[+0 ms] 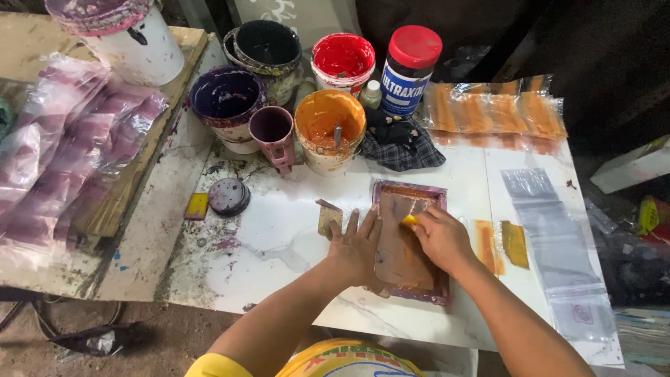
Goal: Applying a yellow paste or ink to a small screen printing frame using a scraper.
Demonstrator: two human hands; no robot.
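Note:
A small framed printing screen (391, 262) with a purple-stained frame and orange-brown mesh lies on the white marble table (279, 237). My left hand (357, 246) presses flat on the screen's left edge, fingers spread. My right hand (440, 237) is closed around a small yellow squeegee (410, 221) resting on the mesh near the top. A small tan pad (328, 218) lies just left of my left hand.
Paint pots stand at the back: orange (329, 129), red (343, 59), purple (227, 98), black (269, 45), a purple mug (273, 136), a red-lidded jar (408, 70). A dark cloth (401, 143). Orange-printed plastic bags (492, 108) at back right, clear bags (558, 244) on the right, purple-stained bags (63, 146) at left.

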